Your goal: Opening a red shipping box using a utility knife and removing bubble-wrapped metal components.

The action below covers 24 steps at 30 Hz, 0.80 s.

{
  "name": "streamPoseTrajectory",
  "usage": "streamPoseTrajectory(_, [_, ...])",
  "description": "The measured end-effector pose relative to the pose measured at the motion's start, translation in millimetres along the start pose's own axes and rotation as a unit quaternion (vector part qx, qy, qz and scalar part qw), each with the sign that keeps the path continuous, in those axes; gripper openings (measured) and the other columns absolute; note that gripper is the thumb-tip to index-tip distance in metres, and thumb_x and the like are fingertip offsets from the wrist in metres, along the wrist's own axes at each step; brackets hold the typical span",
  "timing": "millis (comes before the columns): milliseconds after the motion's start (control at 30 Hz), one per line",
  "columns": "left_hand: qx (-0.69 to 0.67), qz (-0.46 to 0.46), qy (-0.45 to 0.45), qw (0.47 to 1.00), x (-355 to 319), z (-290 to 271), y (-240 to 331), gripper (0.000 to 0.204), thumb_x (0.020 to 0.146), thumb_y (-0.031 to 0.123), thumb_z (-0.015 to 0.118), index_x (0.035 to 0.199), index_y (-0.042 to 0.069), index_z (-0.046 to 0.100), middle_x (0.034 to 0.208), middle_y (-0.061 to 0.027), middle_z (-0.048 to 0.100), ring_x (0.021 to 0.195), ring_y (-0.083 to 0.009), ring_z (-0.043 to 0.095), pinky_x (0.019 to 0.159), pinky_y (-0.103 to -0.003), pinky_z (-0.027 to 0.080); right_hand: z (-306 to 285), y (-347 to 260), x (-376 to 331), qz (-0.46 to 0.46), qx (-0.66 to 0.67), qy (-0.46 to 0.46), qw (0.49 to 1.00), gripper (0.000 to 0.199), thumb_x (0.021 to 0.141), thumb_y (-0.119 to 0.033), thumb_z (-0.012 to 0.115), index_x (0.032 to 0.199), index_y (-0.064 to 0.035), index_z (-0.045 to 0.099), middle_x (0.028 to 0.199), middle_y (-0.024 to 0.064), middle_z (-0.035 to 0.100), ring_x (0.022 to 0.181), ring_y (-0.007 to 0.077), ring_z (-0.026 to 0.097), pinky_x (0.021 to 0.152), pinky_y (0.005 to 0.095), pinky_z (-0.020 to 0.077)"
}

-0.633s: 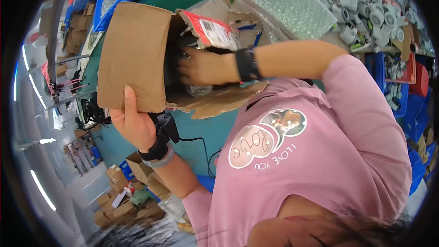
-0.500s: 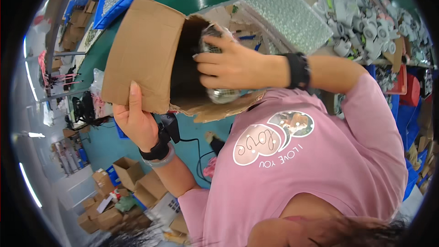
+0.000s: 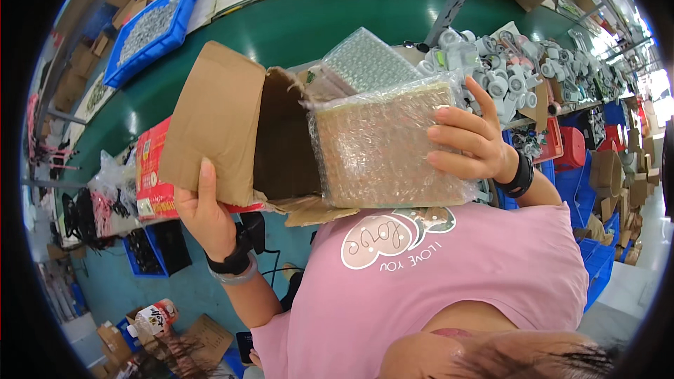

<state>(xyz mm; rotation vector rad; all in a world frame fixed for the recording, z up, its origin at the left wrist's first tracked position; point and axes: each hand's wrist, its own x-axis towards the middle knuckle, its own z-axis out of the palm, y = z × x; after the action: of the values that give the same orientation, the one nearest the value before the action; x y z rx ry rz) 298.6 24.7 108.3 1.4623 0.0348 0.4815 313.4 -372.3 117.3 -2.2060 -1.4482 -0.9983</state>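
A brown cardboard box (image 3: 210,126) with a torn rim is held up, its dark opening facing right. My left hand (image 3: 207,214) grips its lower left side, thumb on the front face. At the opening is a flat, rectangular bubble-wrapped package (image 3: 386,144), mostly or wholly outside the box. My right hand (image 3: 470,137) holds the package by its right end, fingers spread over the wrap. The contents under the wrap are blurred. Behind it on the bench lies another bubble-wrapped package (image 3: 368,60), partly covered.
White and grey plastic parts (image 3: 498,70) are heaped at the right of the green bench (image 3: 281,17). A blue tray (image 3: 151,31) of small parts stands far left. A red printed carton (image 3: 151,175) sits behind the brown box. Blue bins (image 3: 579,189) stand at the right.
My right hand was inside the box opening on the bubble-wrapped package. It has moved right with the package, which now shows outside the box. My left hand still holds the box.
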Motion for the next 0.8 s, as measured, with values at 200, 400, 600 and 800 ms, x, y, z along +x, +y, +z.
streamPoseTrajectory(200, [-0.034, 0.0, 0.025, 0.999, 0.5, 1.3, -1.6, 0.032, 0.098, 0.005, 0.058, 0.128, -0.006, 0.058, 0.127, -0.0101, 0.063, 0.113, -0.0171, 0.059, 0.099, -0.032, 0.045, -6.6, 10.9, -10.7, 0.162, 0.039, 0.128, 0.978, 0.032, 0.079, -0.01, 0.074, 0.108, -0.0086, 0.06, 0.12, 0.0149, 0.062, 0.121, 0.0371, 0.058, 0.11, 0.0567, 0.0377])
streamPoseTrajectory(400, [-0.043, -0.011, 0.008, 0.999, 4.1, -7.3, -2.6, 0.03, 0.098, 0.004, 0.059, 0.126, -0.004, 0.06, 0.125, -0.0096, 0.064, 0.111, -0.0161, 0.06, 0.097, -0.032, 0.047, 46.8, 53.5, -34.2, 0.235, -0.068, 0.215, 0.945, 0.049, 0.073, -0.012, 0.076, 0.119, -0.0059, 0.06, 0.124, 0.0152, 0.059, 0.122, 0.0364, 0.054, 0.105, 0.0461, 0.0408])
streamPoseTrajectory(600, [0.017, 0.03, 0.032, 0.999, 7.1, -23.2, 12.1, 0.029, 0.097, 0.004, 0.059, 0.124, -0.005, 0.06, 0.124, -0.011, 0.064, 0.11, -0.0179, 0.062, 0.098, -0.034, 0.048, 81.3, 47.6, -35.5, 0.285, -0.153, -0.206, 0.924, 0.055, 0.068, -0.004, 0.069, 0.121, -0.0166, 0.061, 0.128, 0.0061, 0.055, 0.134, 0.0273, 0.044, 0.113, 0.0476, 0.0285])
streamPoseTrajectory(800, [0.09, 0.026, 0.033, 0.995, 9.8, -26.9, 38.3, 0.03, 0.097, 0.001, 0.057, 0.126, -0.006, 0.058, 0.125, -0.0145, 0.063, 0.112, -0.0218, 0.062, 0.097, -0.036, 0.05, 39.5, 27.8, -26.6, 0.29, 0.027, -0.193, 0.937, 0.061, 0.066, -0.003, 0.073, 0.125, -0.0107, 0.059, 0.135, 0.0122, 0.053, 0.134, 0.0342, 0.044, 0.113, 0.0494, 0.0296])
